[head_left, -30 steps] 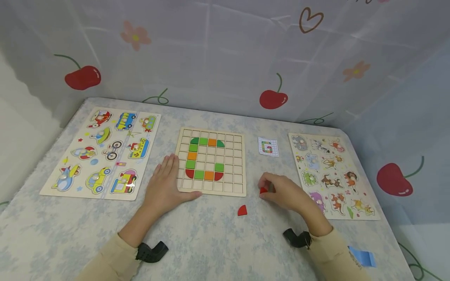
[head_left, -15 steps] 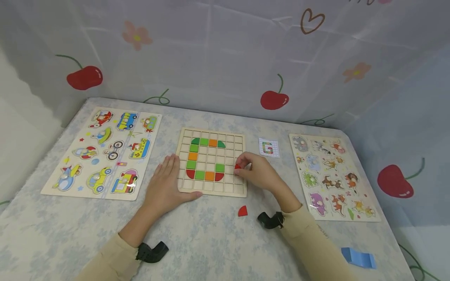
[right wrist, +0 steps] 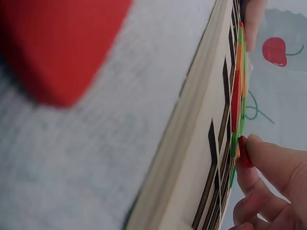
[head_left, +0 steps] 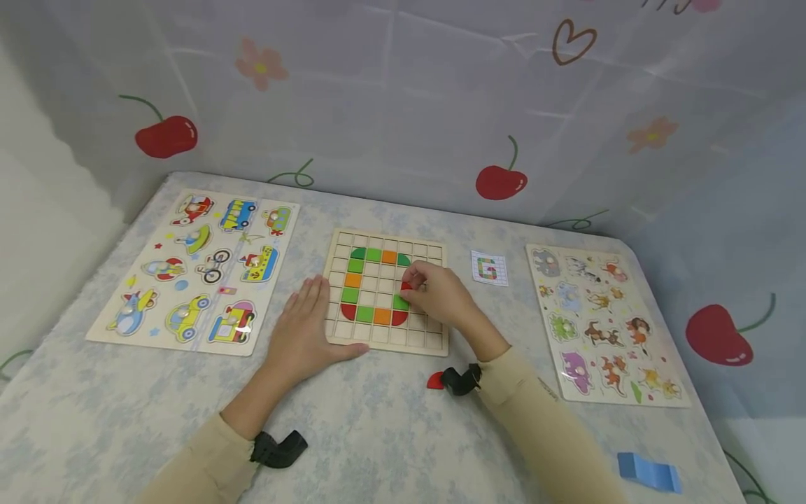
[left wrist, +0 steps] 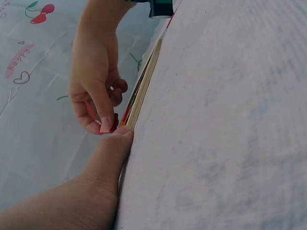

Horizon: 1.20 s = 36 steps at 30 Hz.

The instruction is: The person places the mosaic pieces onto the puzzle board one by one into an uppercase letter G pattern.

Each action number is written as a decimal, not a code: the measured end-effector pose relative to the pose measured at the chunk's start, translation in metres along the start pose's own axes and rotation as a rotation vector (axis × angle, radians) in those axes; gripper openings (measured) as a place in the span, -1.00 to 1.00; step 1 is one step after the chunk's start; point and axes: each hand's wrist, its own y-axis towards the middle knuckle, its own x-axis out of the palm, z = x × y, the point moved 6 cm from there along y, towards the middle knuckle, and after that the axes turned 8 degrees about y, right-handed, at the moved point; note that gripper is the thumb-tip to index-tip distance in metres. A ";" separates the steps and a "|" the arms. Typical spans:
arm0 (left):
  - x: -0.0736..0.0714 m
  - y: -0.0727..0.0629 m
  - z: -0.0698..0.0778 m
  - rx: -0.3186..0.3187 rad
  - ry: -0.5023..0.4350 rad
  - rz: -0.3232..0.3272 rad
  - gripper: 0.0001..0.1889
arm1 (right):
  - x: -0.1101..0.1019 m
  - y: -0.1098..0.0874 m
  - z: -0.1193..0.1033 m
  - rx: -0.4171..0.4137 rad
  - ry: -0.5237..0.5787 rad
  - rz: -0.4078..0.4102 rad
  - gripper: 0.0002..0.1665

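Observation:
My right hand (head_left: 441, 295) pinches a small red quarter-round tile (right wrist: 245, 152) between thumb and forefinger. In the head view the tile is over the right side of a wooden grid board (head_left: 434, 343), just above a light green square tile. Green, orange and red tiles on the board form a C-like outline with a short upright at the lower right. Along the board's left edge, my left hand (head_left: 302, 325) lies flat with straight fingers, its thumb at the front edge. A second red quarter-round tile (head_left: 435, 381) lies on the table, partly hidden by the right wrist's black mount.
A small card (head_left: 489, 269) with a coloured G pattern lies right of the board. A vehicle puzzle (head_left: 208, 336) is at the left, an animal puzzle (head_left: 548, 336) at the right. A blue curved piece (head_left: 649, 473) rests near the front right. A printed curtain stands behind the table.
My right hand has picked the red tile up from the table and carried it left onto the board. The left hand has stayed in place. The head view has shifted slightly.

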 end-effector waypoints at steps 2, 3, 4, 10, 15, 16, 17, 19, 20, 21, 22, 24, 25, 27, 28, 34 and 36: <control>0.000 0.000 0.001 0.000 -0.001 0.000 0.47 | 0.001 0.002 0.000 -0.007 -0.021 0.006 -0.78; 0.000 0.001 0.001 0.000 -0.003 0.000 0.47 | 0.002 0.003 0.000 -0.012 -0.028 0.008 -0.78; 0.000 0.001 0.001 0.000 -0.004 0.000 0.47 | 0.002 0.003 -0.001 -0.018 -0.038 0.009 -0.78; 0.000 0.002 0.002 0.002 -0.002 -0.005 0.47 | 0.003 0.006 -0.005 -0.064 -0.098 0.013 -0.79; 0.000 0.002 0.001 0.001 0.005 -0.009 0.47 | 0.003 0.006 -0.009 -0.063 -0.115 0.006 -0.82; 0.000 0.003 0.001 0.001 0.006 -0.010 0.47 | 0.003 0.006 -0.010 -0.058 -0.115 0.003 -0.82; 0.000 0.003 0.001 0.001 0.007 -0.010 0.47 | 0.003 0.006 -0.010 -0.053 -0.115 -0.003 -0.80; 0.000 0.003 0.001 0.002 0.009 -0.009 0.47 | 0.004 0.006 -0.011 -0.038 -0.119 -0.012 -0.77; 0.000 0.003 0.001 0.001 0.010 -0.008 0.47 | 0.004 0.006 -0.011 -0.032 -0.125 -0.015 -0.74; 0.000 0.003 0.001 0.002 0.010 -0.007 0.47 | 0.004 0.006 -0.011 -0.026 -0.134 -0.019 -0.72; 0.000 0.002 0.001 0.002 0.009 -0.006 0.47 | 0.004 0.005 -0.011 -0.020 -0.144 -0.024 -0.70; 0.000 0.002 0.001 0.002 0.007 -0.001 0.47 | 0.005 0.004 -0.011 -0.018 -0.163 -0.032 -0.67; 0.000 0.002 0.001 0.001 0.005 0.001 0.46 | 0.005 0.004 -0.011 -0.018 -0.171 -0.037 -0.65; 0.000 0.001 0.001 0.000 0.003 0.007 0.46 | 0.004 0.001 -0.011 -0.026 -0.168 -0.046 -0.62; 0.000 0.001 0.001 0.000 0.001 0.009 0.46 | 0.003 -0.001 -0.010 -0.030 -0.157 -0.051 -0.61; 0.001 0.001 0.000 -0.007 -0.001 -0.002 0.45 | -0.004 -0.025 -0.005 -0.101 -0.072 -0.124 -0.69; 0.001 0.001 0.000 -0.007 -0.003 -0.006 0.45 | -0.006 -0.038 -0.003 -0.125 -0.050 -0.166 -0.75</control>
